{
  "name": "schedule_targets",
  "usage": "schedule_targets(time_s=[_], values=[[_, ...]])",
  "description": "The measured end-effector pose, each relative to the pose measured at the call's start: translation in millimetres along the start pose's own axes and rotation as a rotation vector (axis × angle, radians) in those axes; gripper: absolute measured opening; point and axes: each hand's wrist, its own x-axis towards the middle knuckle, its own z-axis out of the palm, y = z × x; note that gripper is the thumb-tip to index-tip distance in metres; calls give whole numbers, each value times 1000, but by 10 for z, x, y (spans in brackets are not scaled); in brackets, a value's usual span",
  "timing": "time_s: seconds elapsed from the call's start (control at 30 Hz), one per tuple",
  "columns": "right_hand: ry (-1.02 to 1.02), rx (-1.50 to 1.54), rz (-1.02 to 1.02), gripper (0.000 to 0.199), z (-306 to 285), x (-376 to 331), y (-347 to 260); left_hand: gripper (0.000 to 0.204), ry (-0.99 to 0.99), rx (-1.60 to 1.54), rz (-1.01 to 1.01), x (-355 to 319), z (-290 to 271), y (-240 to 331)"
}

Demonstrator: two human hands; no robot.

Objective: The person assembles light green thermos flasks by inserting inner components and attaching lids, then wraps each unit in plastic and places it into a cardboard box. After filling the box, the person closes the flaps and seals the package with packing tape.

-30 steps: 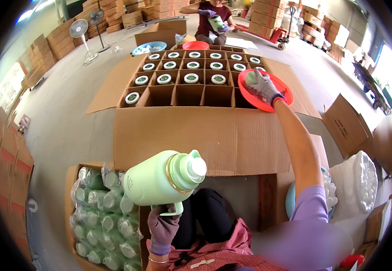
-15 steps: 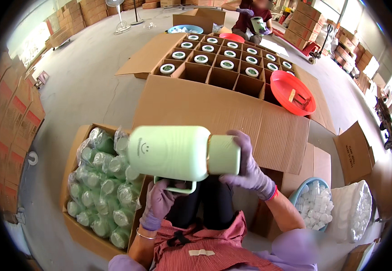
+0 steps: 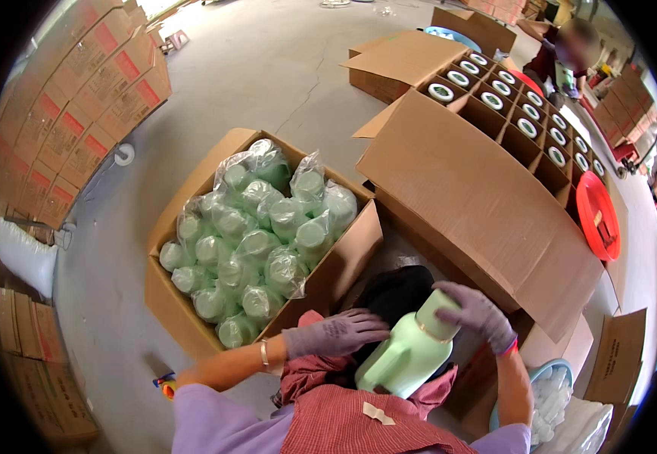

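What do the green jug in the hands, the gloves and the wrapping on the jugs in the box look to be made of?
Green jug: likely plastic, smooth matt surface with soft highlights. Gloves, on the left hand and right hand: grey knitted fabric, by the ribbed look. Wrapping on the boxed jugs: thin clear plastic film, crinkled and glinting. Box: brown corrugated cardboard.

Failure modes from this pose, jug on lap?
1. The right hand grips only the top of the green jug; the left hand rests beside it, so the jug might tip off the lap.
2. The open carton of bagged jugs sits close; an elbow swing might knock it.
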Motion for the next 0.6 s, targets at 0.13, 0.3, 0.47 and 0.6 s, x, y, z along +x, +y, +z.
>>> schedule_targets(time_s=[0.13,0.3,0.47,0.6], values=[[91,-352,198,75,41,-46,-411,34,302,-62,-309,-382,-290,-1146],[209,-41,22,58,-220,98,-328,37,1056,-220,-904,-621,-1075,-3188],[310,82,-21,43,-332,90,60,40,947,165,-1279,-1194,-1041,-4544],[348,419,175,45,-117,43,259,42,500,182,-1576,-646,-1033,-5032]])
